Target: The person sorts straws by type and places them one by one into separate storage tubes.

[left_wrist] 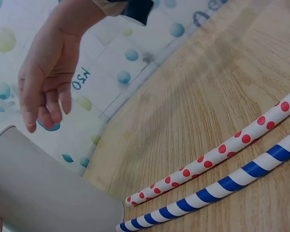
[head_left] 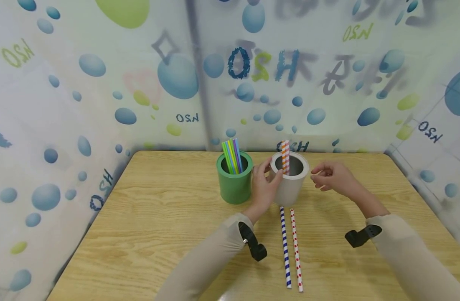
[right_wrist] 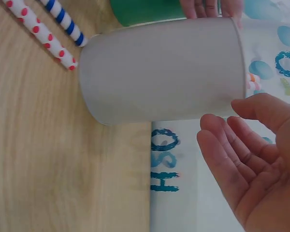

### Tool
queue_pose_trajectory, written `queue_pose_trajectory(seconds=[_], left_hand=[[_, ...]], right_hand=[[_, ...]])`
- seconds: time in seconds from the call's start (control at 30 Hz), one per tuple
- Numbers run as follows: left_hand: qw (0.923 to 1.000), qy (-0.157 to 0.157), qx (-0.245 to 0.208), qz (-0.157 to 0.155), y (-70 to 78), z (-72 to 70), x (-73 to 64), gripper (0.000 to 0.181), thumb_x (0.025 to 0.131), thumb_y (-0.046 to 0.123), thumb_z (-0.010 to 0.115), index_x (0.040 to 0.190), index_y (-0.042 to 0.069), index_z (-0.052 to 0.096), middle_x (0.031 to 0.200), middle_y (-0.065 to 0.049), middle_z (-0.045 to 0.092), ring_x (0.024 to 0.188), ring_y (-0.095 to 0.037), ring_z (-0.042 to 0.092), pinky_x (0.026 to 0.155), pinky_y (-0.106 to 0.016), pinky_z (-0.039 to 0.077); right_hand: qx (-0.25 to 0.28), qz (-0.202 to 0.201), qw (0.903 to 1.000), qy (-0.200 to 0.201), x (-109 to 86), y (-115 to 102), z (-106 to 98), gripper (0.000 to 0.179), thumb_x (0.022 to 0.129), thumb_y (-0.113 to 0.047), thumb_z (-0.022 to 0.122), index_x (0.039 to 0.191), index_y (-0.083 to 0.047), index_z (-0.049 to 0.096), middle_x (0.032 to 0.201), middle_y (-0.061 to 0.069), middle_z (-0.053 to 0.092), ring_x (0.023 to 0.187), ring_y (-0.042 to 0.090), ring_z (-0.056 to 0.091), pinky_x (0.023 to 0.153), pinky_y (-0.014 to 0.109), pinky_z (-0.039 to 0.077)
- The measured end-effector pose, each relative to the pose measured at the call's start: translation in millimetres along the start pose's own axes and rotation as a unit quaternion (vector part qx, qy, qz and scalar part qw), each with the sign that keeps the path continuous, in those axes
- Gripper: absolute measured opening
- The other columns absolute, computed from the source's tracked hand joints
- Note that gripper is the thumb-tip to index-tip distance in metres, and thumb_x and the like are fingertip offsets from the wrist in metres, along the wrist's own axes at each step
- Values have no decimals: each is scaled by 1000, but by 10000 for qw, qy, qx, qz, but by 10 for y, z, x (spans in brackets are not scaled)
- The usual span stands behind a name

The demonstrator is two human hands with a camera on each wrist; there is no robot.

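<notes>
A white cup (head_left: 288,190) holds orange-striped and pink-striped paper straws (head_left: 285,156). My left hand (head_left: 263,186) grips the cup's left side near the rim, thumb in front and fingers toward the back. Just right of the cup, my right hand (head_left: 333,177) hovers with loosely bent fingers and nothing in them; the right wrist view shows its palm (right_wrist: 261,179) beside the rim. A blue-and-white striped straw (head_left: 285,246) and a red-dotted white straw (head_left: 296,251) lie side by side in front of the cup, their far ends near its base.
Left of the white cup stands a green cup (head_left: 235,186) with several green, yellow, blue and purple straws (head_left: 232,156). The wooden table (head_left: 158,217) ends at a patterned curtain (head_left: 139,83) behind the cups. Similar sheeting hangs along both sides.
</notes>
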State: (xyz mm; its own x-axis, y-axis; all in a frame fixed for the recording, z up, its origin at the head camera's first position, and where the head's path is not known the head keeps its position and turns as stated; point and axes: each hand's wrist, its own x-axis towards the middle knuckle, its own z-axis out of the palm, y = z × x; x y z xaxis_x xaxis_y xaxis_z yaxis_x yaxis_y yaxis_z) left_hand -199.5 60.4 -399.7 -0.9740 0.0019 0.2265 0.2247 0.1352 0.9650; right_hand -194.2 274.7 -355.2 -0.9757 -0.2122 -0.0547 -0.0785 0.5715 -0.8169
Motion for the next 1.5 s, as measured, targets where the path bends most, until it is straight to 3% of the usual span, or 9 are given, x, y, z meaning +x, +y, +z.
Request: queue_pose_trajectory(seconds=[0.23, 0.33, 0.7, 0.87, 1.17, 1.5], left_hand=[[10000, -7, -5, -19, -8, -4, -2, 51, 87, 26, 62, 134, 12, 46, 115, -2, 43, 109, -15, 44, 89, -24, 44], [10000, 25, 47, -20, -25, 0, 2, 51, 87, 26, 62, 134, 12, 46, 115, -2, 43, 108, -15, 44, 89, -24, 44], [9998, 86, 166, -39, -33, 4, 0, 51, 87, 27, 62, 134, 14, 47, 115, -1, 43, 109, -14, 45, 88, -22, 45], [9998, 91, 185, -30, -32, 2, -2, 51, 87, 27, 62, 134, 14, 47, 115, -2, 43, 109, -14, 45, 88, -23, 45], [9999, 14, 113, 10, -27, 13, 10, 51, 87, 27, 62, 134, 13, 46, 116, -2, 43, 109, -14, 44, 89, -23, 44], [10000, -1, -10, 67, -28, 4, 12, 51, 87, 25, 62, 134, 12, 46, 115, -2, 42, 109, -15, 44, 90, -26, 45]], right_hand=[[202, 200, 9990, -332, -63, 188, 217, 31, 88, -14, 61, 107, 10, 55, 85, 18, 63, 76, 29, 62, 64, 38, 55], [305, 245, 9984, -419, -77, 278, 317, 31, 88, -13, 60, 107, 11, 54, 87, 22, 62, 74, 26, 62, 63, 36, 55], [433, 480, 9961, -599, -194, 476, 650, 24, 87, -11, 61, 101, 8, 57, 73, 9, 60, 66, 21, 57, 58, 33, 53], [281, 416, 9975, -494, -252, 519, 788, 20, 86, -9, 62, 97, 7, 59, 71, 6, 61, 62, 18, 57, 54, 29, 51], [717, 676, 9949, -210, -329, 519, 938, 20, 86, -6, 61, 97, 10, 58, 72, 9, 62, 63, 18, 60, 55, 31, 53], [447, 546, 9975, 84, -342, 542, 1031, 18, 85, -10, 64, 93, 6, 61, 69, 5, 60, 61, 17, 56, 52, 28, 51]])
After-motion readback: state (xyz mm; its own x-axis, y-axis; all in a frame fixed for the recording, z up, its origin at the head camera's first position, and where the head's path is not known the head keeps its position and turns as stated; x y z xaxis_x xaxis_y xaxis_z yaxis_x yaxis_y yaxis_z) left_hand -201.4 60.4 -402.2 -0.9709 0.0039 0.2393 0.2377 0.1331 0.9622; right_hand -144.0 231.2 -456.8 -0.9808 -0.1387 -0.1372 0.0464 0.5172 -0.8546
